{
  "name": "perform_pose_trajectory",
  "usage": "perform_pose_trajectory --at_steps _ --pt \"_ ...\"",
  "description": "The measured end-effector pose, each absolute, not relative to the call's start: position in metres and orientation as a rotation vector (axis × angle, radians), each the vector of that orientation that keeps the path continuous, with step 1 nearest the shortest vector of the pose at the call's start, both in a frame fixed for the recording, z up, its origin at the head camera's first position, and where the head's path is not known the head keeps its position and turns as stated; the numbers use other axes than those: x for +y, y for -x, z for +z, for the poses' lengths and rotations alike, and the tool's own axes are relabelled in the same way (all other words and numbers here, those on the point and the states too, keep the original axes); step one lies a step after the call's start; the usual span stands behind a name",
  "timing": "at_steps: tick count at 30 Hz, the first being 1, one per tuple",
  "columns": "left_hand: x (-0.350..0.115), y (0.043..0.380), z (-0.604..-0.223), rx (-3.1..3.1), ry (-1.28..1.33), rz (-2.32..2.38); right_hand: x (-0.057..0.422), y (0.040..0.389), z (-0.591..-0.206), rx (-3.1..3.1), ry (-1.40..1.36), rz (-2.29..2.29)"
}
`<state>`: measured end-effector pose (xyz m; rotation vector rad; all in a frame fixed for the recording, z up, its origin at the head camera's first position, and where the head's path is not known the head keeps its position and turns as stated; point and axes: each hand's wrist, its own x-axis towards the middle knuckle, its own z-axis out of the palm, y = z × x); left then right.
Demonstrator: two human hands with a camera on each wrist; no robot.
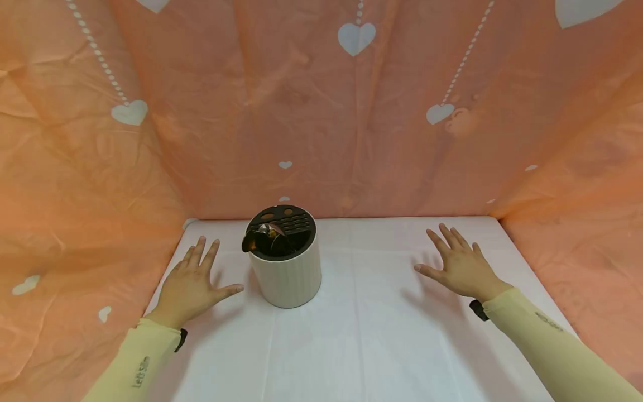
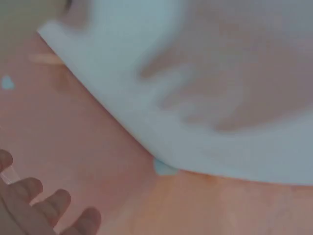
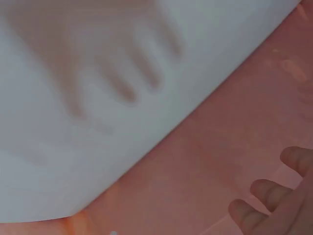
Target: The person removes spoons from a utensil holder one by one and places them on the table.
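One cream ribbed cutlery holder (image 1: 287, 282) stands upright on the table (image 1: 382, 335), left of centre towards the back, topped by a black slotted lid (image 1: 279, 219)! Shiny rounded utensil ends (image 1: 264, 228) poke out of the lid's big front compartment, one dark end jutting past the left rim, too small to name exactly. Left hand (image 1: 188, 287): grip spread, fingers apart, thumb pointing at the holder, near but apart from it. Right hand (image 1: 462, 271) hovers over the table's right side, grip spread too, well apart from the holder.
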<state>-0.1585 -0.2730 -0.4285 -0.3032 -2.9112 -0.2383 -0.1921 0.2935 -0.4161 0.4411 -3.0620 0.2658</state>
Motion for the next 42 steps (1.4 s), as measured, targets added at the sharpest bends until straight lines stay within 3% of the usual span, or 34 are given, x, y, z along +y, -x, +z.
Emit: perform_pose_trajectory --at_steps 11,24,42 --pt "-0.233 0.168 -0.43 -2.897 0.318 -0.413 0.26 0.204 -0.394 -3.039 -0.559 0.204" --pt "-0.198 0.172 -0.426 -2.808 0.123 -1.129 0.171 0.218 -0.367 -2.641 -0.967 0.32" --pt "-0.197 0.174 -0.423 -2.786 0.117 -1.181 0.067 0.224 -0.328 -2.387 -1.282 0.469"
